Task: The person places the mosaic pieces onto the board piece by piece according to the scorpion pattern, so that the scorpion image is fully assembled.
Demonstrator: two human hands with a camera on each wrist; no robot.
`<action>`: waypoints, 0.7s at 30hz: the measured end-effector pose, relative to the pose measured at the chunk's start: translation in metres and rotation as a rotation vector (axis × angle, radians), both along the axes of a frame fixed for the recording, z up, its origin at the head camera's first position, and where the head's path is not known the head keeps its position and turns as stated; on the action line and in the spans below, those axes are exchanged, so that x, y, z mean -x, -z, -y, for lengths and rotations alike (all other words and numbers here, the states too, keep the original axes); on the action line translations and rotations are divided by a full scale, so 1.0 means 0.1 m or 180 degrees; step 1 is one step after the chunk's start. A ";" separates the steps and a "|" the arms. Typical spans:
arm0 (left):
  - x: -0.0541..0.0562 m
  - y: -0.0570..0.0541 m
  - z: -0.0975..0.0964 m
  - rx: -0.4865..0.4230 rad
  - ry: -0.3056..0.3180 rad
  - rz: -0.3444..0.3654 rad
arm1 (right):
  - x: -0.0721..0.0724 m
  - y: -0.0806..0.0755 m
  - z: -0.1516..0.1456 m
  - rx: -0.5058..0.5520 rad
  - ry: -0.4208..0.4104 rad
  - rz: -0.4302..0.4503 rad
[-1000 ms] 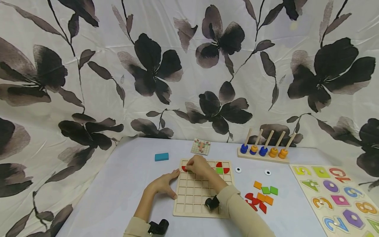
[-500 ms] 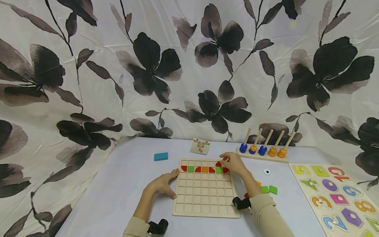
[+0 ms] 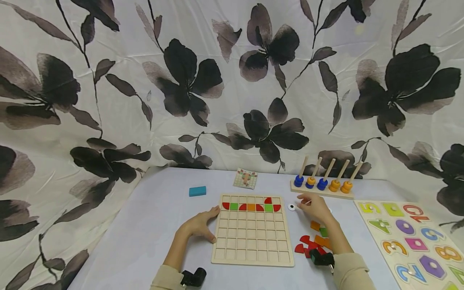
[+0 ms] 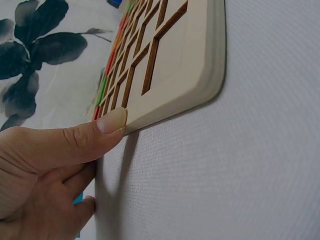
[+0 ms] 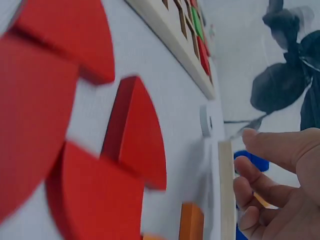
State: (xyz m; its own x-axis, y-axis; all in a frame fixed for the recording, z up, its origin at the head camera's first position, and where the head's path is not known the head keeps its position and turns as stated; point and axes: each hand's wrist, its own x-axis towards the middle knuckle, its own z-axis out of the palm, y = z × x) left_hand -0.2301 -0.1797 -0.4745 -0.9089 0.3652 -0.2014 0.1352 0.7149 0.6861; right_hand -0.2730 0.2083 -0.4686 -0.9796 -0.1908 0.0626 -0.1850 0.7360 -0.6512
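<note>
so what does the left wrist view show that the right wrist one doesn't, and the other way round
Only the left wrist view: the left grip, its thumb at the board's edge, and a sliver of blue block behind the fingers.

Only the right wrist view: the right grip, loose red pieces, a loose orange piece and a white disc.

Both: part of the board with red and green pieces set in it, the white tabletop and the flowered cloth.
</note>
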 end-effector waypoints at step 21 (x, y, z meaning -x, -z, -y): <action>0.02 0.03 -0.01 -0.0019 -0.0019 0.0036 | -0.38 -0.06 -0.40 -0.0068 -0.0021 0.0451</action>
